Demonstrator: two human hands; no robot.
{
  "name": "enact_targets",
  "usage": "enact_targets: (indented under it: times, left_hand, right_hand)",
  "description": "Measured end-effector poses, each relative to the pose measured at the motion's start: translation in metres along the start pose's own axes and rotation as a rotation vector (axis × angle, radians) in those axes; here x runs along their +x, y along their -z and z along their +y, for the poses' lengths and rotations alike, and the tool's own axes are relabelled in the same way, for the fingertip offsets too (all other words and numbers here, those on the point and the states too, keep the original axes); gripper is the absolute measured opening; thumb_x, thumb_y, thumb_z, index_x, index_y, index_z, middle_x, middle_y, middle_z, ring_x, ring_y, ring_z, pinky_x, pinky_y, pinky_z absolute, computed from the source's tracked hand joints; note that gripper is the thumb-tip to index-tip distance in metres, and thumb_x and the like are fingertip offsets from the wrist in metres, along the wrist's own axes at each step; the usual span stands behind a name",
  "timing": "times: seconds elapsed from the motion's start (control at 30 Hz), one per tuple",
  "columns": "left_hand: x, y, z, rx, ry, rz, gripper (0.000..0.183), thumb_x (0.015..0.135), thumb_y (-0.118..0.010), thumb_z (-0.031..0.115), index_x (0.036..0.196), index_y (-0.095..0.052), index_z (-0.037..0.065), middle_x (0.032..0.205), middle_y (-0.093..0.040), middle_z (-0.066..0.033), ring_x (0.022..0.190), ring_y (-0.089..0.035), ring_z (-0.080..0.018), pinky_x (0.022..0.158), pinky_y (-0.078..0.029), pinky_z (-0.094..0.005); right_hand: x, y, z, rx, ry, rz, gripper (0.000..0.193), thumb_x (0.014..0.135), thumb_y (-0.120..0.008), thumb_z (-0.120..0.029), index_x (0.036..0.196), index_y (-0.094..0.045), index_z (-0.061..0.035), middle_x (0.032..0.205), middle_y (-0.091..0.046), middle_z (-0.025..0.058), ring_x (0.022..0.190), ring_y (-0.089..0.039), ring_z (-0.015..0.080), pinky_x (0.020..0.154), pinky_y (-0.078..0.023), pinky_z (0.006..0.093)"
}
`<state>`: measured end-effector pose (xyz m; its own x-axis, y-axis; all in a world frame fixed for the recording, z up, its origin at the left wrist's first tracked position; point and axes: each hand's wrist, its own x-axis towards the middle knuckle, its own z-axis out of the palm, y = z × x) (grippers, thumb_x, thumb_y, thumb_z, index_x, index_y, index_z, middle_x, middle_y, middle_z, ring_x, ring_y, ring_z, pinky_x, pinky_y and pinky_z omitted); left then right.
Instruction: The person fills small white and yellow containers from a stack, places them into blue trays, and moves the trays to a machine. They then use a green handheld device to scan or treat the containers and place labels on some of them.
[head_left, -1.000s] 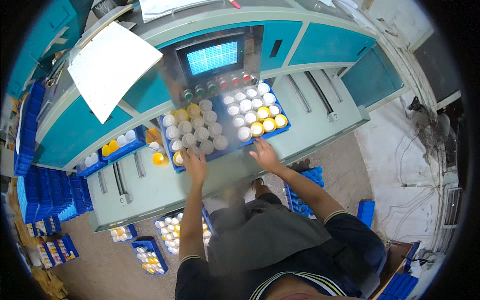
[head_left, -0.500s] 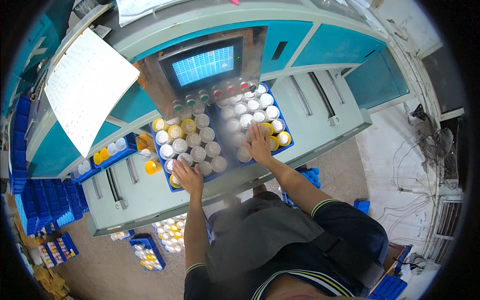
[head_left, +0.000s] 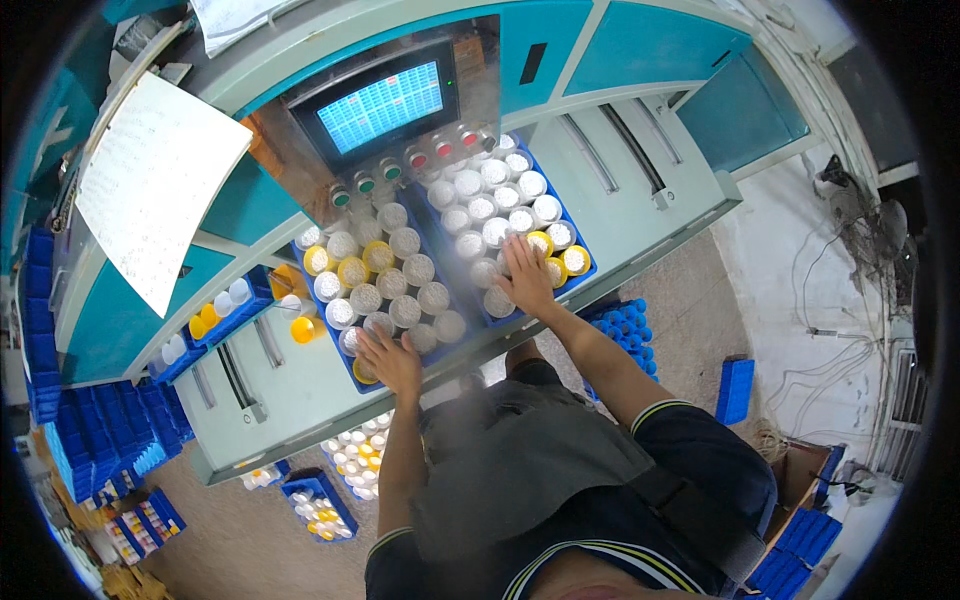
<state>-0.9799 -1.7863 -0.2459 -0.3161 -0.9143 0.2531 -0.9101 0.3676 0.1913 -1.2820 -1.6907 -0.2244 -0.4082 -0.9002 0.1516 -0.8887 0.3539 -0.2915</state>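
Note:
Two blue trays stand side by side, the left tray (head_left: 442, 255) and the right tray (head_left: 563, 292), both packed with upright round cups filled with pale granules. Most cups are whitish or clear, like one white cup (head_left: 467, 183); a few are yellow, such as one yellow cup (head_left: 353, 271). My left hand (head_left: 393, 365) lies with spread fingers over the cups at the left tray's near edge. Across the near part of the right tray, my right hand (head_left: 528, 280) rests with fingers stretched out, touching cup tops beside the yellow ones. Neither hand grips anything.
A control panel with a lit screen (head_left: 380, 105) and push buttons overhangs the trays' far ends. Metal rails (head_left: 590, 153) run along the pale green bench (head_left: 300, 405). A loose yellow cup (head_left: 303, 329) lies left of the trays. More filled trays (head_left: 318, 508) stand on the floor.
The whole view has shifted, with the bench and screen appearing further left. Both hands stay at nearly the same places on the trays.

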Motion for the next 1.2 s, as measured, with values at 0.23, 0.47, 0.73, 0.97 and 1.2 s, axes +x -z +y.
enact_targets:
  times: [0.23,0.47,0.73,0.97,1.2]
  left_hand:
    - [-0.022,0.009,0.0,0.013,0.004,-0.05,0.068,0.093,-0.058,0.04,0.146,-0.04,0.0,0.157,-0.024,-0.0289,0.146,-0.024,-0.0436,0.118,-0.018,-0.0572]
    - [-0.041,0.02,-0.003,-0.101,0.012,-0.068,0.077,0.095,-0.053,0.044,0.149,-0.029,-0.005,0.157,-0.023,-0.0294,0.145,-0.024,-0.0454,0.117,-0.02,-0.0571]
    - [-0.014,0.02,-0.013,-0.067,0.142,0.024,0.079,0.098,-0.047,0.046,0.151,-0.023,-0.007,0.157,-0.024,-0.0292,0.148,-0.021,-0.0439,0.12,-0.018,-0.0533]
    - [-0.009,0.011,-0.009,0.03,0.22,-0.085,0.08,0.098,-0.046,0.046,0.153,-0.021,-0.006,0.159,-0.021,-0.0271,0.15,-0.017,-0.0391,0.121,-0.011,-0.0514]
    - [-0.008,0.015,-0.007,0.012,0.234,-0.101,0.077,0.1,-0.044,0.047,0.154,-0.021,-0.003,0.161,-0.021,-0.0221,0.151,-0.015,-0.0368,0.122,-0.01,-0.0502]
  right_hand:
    - [-0.023,0.006,0.001,0.05,0.006,0.006,0.073,0.093,-0.061,-0.041,0.15,-0.034,-0.0039,0.158,-0.029,0.016,0.148,-0.023,0.0337,0.119,-0.018,0.0535]
    - [-0.04,0.016,0.001,0.043,0.019,-0.005,0.07,0.092,-0.062,-0.039,0.146,-0.04,-0.0016,0.157,-0.032,0.018,0.146,-0.027,0.0376,0.118,-0.021,0.0522]
    - [0.037,0.04,0.036,0.296,0.051,0.16,0.047,0.088,-0.066,-0.017,0.131,-0.053,-0.0024,0.134,-0.052,0.0195,0.124,-0.049,0.0392,0.105,-0.041,0.0455]
    - [0.222,0.028,0.1,0.065,-0.189,-0.016,0.022,0.087,-0.057,-0.007,0.104,-0.069,-0.0006,0.104,-0.067,0.028,0.1,-0.065,0.0435,0.087,-0.054,0.0492]
    - [0.267,-0.016,0.119,0.006,-0.42,-0.098,0.035,0.095,-0.046,-0.023,0.093,-0.074,-0.002,0.099,-0.07,0.0241,0.098,-0.067,0.0405,0.087,-0.055,0.0478]
